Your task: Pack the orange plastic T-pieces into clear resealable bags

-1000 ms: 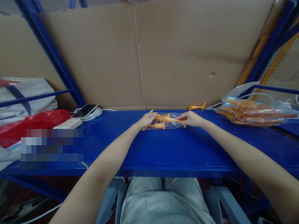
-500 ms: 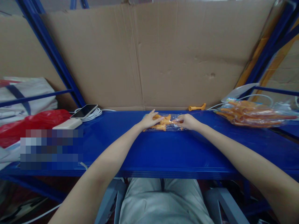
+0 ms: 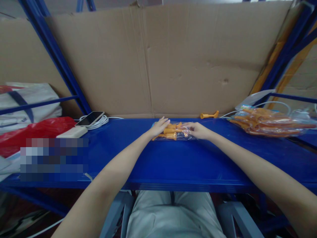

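A clear plastic bag lies flat on the blue shelf table, with several orange plastic pieces inside it. My left hand rests on the bag's left part, its fingers stretched out over the pieces. At the right part of the bag, my right hand has its fingers curled and closed on the plastic, close to the end of one orange piece. Its fingertips are partly hidden. A loose orange boot-shaped piece lies behind the bag, near the cardboard.
A filled bag of orange pieces lies at the right. On the left are a phone, a coiled white cable, a white box and a red plastic bag. A cardboard wall stands behind the blue table.
My right hand has shifted slightly left, its fingers reaching further over the orange pieces. My left hand's thumb has drawn in toward its fingers, showing more of the pieces.
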Motion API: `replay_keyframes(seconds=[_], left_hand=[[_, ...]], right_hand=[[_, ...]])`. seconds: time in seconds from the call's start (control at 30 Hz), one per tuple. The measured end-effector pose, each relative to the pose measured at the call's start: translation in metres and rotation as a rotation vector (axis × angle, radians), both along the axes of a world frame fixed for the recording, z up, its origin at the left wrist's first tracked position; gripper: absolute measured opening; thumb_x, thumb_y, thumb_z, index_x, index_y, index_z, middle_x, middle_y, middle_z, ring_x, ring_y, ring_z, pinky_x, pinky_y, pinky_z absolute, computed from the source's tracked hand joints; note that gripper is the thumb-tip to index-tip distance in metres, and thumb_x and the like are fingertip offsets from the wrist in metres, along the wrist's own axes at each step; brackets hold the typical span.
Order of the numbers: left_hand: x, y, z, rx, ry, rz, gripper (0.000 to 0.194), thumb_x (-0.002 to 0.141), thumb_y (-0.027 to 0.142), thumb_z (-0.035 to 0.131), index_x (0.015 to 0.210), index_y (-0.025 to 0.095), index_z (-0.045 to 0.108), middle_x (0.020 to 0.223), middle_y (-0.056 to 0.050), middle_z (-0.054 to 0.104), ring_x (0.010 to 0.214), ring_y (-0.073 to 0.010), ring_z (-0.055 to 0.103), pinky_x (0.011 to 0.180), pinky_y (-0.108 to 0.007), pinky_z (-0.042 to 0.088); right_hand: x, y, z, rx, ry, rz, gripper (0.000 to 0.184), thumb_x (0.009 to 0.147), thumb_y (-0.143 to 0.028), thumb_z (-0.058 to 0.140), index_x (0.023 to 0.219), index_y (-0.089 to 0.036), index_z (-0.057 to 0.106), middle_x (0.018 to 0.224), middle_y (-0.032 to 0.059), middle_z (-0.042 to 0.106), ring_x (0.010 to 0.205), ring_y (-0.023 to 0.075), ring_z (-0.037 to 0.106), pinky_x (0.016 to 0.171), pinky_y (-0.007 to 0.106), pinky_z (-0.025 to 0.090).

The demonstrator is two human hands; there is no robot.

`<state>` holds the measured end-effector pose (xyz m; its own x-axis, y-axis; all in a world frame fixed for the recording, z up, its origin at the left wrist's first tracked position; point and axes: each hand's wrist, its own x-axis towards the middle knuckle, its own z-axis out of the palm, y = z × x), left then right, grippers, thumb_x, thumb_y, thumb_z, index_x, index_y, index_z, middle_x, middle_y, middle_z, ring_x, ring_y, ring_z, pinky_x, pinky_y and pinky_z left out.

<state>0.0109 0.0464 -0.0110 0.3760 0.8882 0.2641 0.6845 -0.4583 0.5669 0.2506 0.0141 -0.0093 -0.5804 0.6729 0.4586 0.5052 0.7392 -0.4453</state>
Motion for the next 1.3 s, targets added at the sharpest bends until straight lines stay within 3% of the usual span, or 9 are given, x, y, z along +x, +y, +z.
replay_keyframes(seconds=[0.13,0.33,0.57,0.67,0.73,0.87,0.97,1.1,1.3], left_hand=[[0.001,0.003,-0.001,-0.023,-0.082,0.028,0.064,0.092,0.053,0.016,0.141,0.019,0.040,0.152,-0.003,0.028,0.143,-0.0160,0.014,0.115,-0.032,0.015],[0.002,0.005,0.000,-0.041,-0.057,0.060,0.062,0.094,0.047,0.011,0.142,0.018,0.038,0.153,-0.002,0.024,0.142,-0.0139,0.017,0.114,-0.027,0.019],[0.000,0.002,0.000,-0.002,0.099,0.106,0.062,0.095,0.047,0.008,0.144,0.020,0.034,0.155,-0.003,0.018,0.143,-0.0181,0.013,0.115,-0.039,0.016],[-0.003,-0.004,0.002,-0.029,0.202,0.152,0.059,0.095,0.046,0.010,0.146,0.025,0.030,0.156,-0.002,0.012,0.144,-0.0246,0.005,0.112,-0.055,0.012],[-0.004,-0.007,0.003,-0.030,0.258,0.163,0.058,0.094,0.047,0.010,0.147,0.028,0.028,0.156,-0.001,0.011,0.144,-0.0272,0.001,0.110,-0.062,0.010],[-0.007,-0.008,0.003,0.006,0.330,0.147,0.062,0.093,0.052,0.008,0.147,0.029,0.027,0.156,0.000,0.008,0.144,-0.0273,-0.002,0.110,-0.062,0.005],[-0.008,-0.007,0.002,0.032,0.355,0.158,0.063,0.092,0.053,0.008,0.147,0.029,0.028,0.157,0.000,0.009,0.144,-0.0273,-0.001,0.110,-0.062,0.002],[-0.010,-0.004,0.001,0.044,0.359,0.177,0.063,0.092,0.055,0.009,0.146,0.029,0.029,0.157,-0.001,0.010,0.144,-0.0278,0.001,0.110,-0.062,0.002],[-0.015,0.001,-0.003,0.033,0.325,0.174,0.062,0.092,0.055,0.009,0.146,0.031,0.029,0.156,0.000,0.012,0.144,-0.0276,0.003,0.109,-0.063,0.003]], right_hand=[[-0.002,0.001,-0.006,-0.107,0.050,0.064,0.029,0.082,-0.029,0.058,0.108,-0.021,0.070,0.122,0.0090,0.064,0.118,0.0215,0.056,0.104,0.041,0.040],[-0.004,-0.003,-0.008,-0.357,0.157,0.036,0.035,0.076,-0.035,0.066,0.107,-0.019,0.070,0.123,0.0095,0.063,0.110,0.0214,0.060,0.099,0.039,0.044],[0.001,-0.004,0.002,-0.458,0.144,-0.085,0.031,0.075,-0.036,0.066,0.098,-0.016,0.073,0.102,0.0081,0.071,0.098,0.0218,0.064,0.093,0.040,0.048],[0.018,0.005,0.015,-0.323,0.043,-0.227,0.023,0.079,-0.025,0.059,0.094,-0.017,0.074,0.099,0.0072,0.072,0.093,0.0205,0.065,0.091,0.037,0.049],[0.036,0.014,0.027,-0.217,-0.053,-0.369,0.027,0.082,-0.021,0.052,0.098,-0.017,0.073,0.102,0.0072,0.072,0.095,0.0205,0.065,0.090,0.034,0.049],[0.071,0.038,0.040,-0.006,-0.324,-0.788,0.042,0.079,-0.010,0.046,0.117,-0.012,0.065,0.124,0.0130,0.062,0.115,0.0256,0.056,0.099,0.038,0.042],[0.088,0.053,0.037,-0.053,-0.487,-0.972,0.056,0.077,-0.013,0.049,0.133,-0.015,0.051,0.138,0.0139,0.050,0.125,0.0301,0.048,0.100,0.046,0.040],[0.092,0.064,0.024,-0.159,-0.549,-1.069,0.059,0.078,-0.015,0.047,0.137,-0.013,0.044,0.140,0.0166,0.046,0.127,0.0332,0.044,0.101,0.054,0.036],[0.091,0.075,0.008,-0.169,-0.542,-1.100,0.057,0.077,-0.014,0.046,0.134,-0.009,0.047,0.135,0.0207,0.050,0.127,0.0345,0.043,0.102,0.056,0.031]])
